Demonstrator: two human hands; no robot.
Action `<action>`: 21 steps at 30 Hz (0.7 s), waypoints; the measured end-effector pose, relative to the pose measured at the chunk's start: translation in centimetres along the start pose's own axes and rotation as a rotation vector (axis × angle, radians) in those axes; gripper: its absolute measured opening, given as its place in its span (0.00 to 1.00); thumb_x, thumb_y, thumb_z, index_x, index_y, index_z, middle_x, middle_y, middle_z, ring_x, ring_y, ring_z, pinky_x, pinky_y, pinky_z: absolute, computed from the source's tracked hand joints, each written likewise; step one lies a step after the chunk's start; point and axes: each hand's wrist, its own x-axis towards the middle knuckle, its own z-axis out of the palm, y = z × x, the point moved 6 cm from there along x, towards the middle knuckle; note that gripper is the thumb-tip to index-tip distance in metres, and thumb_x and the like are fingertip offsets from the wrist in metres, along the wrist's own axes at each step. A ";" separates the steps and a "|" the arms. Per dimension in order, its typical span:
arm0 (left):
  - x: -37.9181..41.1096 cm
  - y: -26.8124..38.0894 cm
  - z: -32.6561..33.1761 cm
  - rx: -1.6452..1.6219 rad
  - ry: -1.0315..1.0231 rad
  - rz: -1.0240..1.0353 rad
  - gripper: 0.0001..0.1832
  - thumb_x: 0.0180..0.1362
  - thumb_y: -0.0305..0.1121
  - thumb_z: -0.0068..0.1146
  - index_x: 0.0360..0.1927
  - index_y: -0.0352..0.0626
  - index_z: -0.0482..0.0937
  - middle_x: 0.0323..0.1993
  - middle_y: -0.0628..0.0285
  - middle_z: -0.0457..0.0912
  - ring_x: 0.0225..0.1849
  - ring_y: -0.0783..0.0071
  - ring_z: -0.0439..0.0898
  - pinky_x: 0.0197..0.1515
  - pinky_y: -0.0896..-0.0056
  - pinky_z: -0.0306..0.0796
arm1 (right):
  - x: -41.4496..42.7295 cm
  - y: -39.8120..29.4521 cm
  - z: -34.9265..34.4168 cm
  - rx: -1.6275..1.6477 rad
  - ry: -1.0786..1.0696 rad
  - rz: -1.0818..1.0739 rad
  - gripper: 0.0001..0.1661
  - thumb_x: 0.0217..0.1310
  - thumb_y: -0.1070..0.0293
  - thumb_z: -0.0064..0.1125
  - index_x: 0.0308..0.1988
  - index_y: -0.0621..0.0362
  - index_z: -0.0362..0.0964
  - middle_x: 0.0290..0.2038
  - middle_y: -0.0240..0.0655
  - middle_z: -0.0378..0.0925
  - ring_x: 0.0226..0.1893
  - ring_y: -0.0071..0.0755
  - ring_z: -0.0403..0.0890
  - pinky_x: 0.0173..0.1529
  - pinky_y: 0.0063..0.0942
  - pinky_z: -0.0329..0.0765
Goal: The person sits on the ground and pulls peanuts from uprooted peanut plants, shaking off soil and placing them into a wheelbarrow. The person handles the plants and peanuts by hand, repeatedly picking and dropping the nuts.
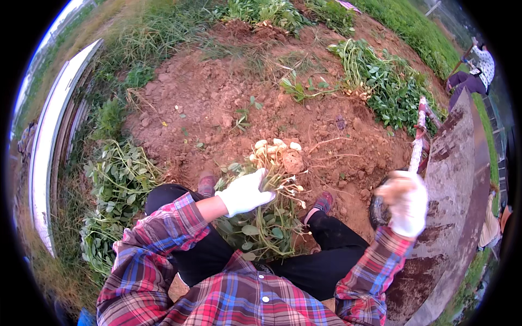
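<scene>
My left hand (246, 194), in a white glove, grips the stems of an uprooted peanut plant (255, 228) between my knees. Pale peanut pods (271, 149) and a clod of soil (293, 161) cluster at its root end, just beyond my fingers. The plant's leaves hang down toward my lap. My right hand (408, 205), also gloved, is raised at the right beside the rusty metal tray of a wheelbarrow (452, 195). Motion blurs it, and a brownish patch shows at its fingers. Whether it holds anything cannot be made out.
Pulled peanut plants lie in heaps at the left (118, 183), upper right (391, 81) and far side (265, 12). The wheelbarrow's tyre (377, 210) and wrapped handle (416, 153) stand close right. White panels (53, 142) lean at left. Another person (483, 67) works at far right.
</scene>
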 end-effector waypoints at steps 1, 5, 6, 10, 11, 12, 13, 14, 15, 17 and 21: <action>-0.1 0.5 -0.1 0.005 0.044 0.021 0.32 0.53 0.54 0.56 0.48 0.33 0.68 0.40 0.37 0.78 0.44 0.43 0.78 0.49 0.55 0.70 | -0.4 -1.8 -2.1 0.505 0.112 -0.193 0.29 0.62 0.52 0.58 0.52 0.64 0.70 0.28 0.27 0.74 0.24 0.22 0.71 0.32 0.23 0.73; -0.1 0.3 0.4 0.061 0.093 0.011 0.30 0.52 0.52 0.56 0.45 0.34 0.69 0.38 0.38 0.77 0.42 0.43 0.77 0.46 0.52 0.70 | 0.7 -6.6 0.1 0.631 -0.082 -0.344 0.30 0.62 0.50 0.56 0.55 0.61 0.66 0.30 0.32 0.73 0.27 0.24 0.72 0.33 0.26 0.75; 0.0 0.4 0.5 0.071 0.095 0.016 0.29 0.52 0.52 0.56 0.44 0.34 0.69 0.37 0.38 0.77 0.41 0.43 0.77 0.45 0.51 0.70 | 0.9 -5.3 1.1 0.580 -0.035 -0.304 0.30 0.62 0.52 0.57 0.56 0.60 0.65 0.33 0.34 0.75 0.29 0.24 0.74 0.33 0.27 0.78; -0.3 1.2 1.0 0.118 0.151 0.006 0.27 0.50 0.52 0.57 0.39 0.36 0.70 0.33 0.41 0.77 0.39 0.43 0.77 0.42 0.50 0.70 | 0.7 5.7 8.4 -0.525 -0.398 0.168 0.25 0.67 0.53 0.48 0.42 0.68 0.75 0.36 0.42 0.81 0.34 0.34 0.83 0.44 0.29 0.78; -0.6 1.4 1.1 0.098 0.190 0.020 0.26 0.50 0.52 0.58 0.37 0.36 0.70 0.31 0.42 0.76 0.37 0.43 0.77 0.41 0.49 0.69 | -0.4 8.5 9.9 -0.671 -0.628 0.245 0.21 0.67 0.56 0.48 0.40 0.65 0.77 0.37 0.43 0.81 0.35 0.37 0.83 0.45 0.29 0.78; -0.6 1.2 1.4 0.079 0.215 0.017 0.25 0.50 0.51 0.58 0.36 0.36 0.70 0.30 0.42 0.76 0.36 0.43 0.76 0.40 0.49 0.69 | -1.8 11.6 10.0 -0.988 -0.743 0.396 0.21 0.65 0.54 0.50 0.42 0.61 0.77 0.39 0.45 0.81 0.39 0.42 0.82 0.46 0.31 0.77; -0.6 1.4 1.4 0.068 0.243 0.018 0.25 0.49 0.50 0.58 0.36 0.36 0.70 0.30 0.43 0.76 0.35 0.43 0.76 0.39 0.48 0.69 | -2.0 13.4 9.6 -1.191 -0.707 0.296 0.25 0.60 0.48 0.54 0.44 0.58 0.77 0.44 0.46 0.79 0.44 0.47 0.80 0.49 0.35 0.75; -0.6 1.7 1.5 0.057 0.265 0.040 0.24 0.48 0.49 0.58 0.35 0.36 0.69 0.29 0.43 0.75 0.35 0.43 0.76 0.38 0.48 0.69 | -1.4 13.7 9.8 -1.310 -0.479 0.393 0.28 0.58 0.45 0.55 0.45 0.58 0.77 0.45 0.47 0.78 0.46 0.48 0.79 0.51 0.36 0.74; -0.7 1.9 1.7 0.075 0.311 0.079 0.24 0.48 0.48 0.59 0.35 0.36 0.70 0.29 0.43 0.75 0.35 0.44 0.75 0.39 0.49 0.69 | -0.9 13.7 9.7 -1.412 -0.246 0.482 0.31 0.56 0.41 0.57 0.46 0.58 0.76 0.47 0.48 0.77 0.48 0.49 0.78 0.52 0.36 0.74; -0.8 2.5 1.5 0.073 0.388 0.099 0.25 0.49 0.49 0.60 0.37 0.35 0.70 0.30 0.43 0.75 0.35 0.45 0.75 0.39 0.50 0.69 | -1.8 15.1 9.3 -1.341 -0.175 0.320 0.40 0.56 0.38 0.55 0.51 0.66 0.69 0.48 0.50 0.76 0.48 0.49 0.78 0.52 0.37 0.73; -0.5 5.0 0.7 0.042 0.421 0.213 0.41 0.48 0.54 0.61 0.52 0.25 0.67 0.33 0.41 0.74 0.35 0.46 0.75 0.38 0.52 0.68 | -2.6 17.6 8.7 -0.769 -0.153 0.309 0.27 0.63 0.45 0.54 0.43 0.60 0.66 0.35 0.33 0.73 0.36 0.28 0.73 0.42 0.29 0.72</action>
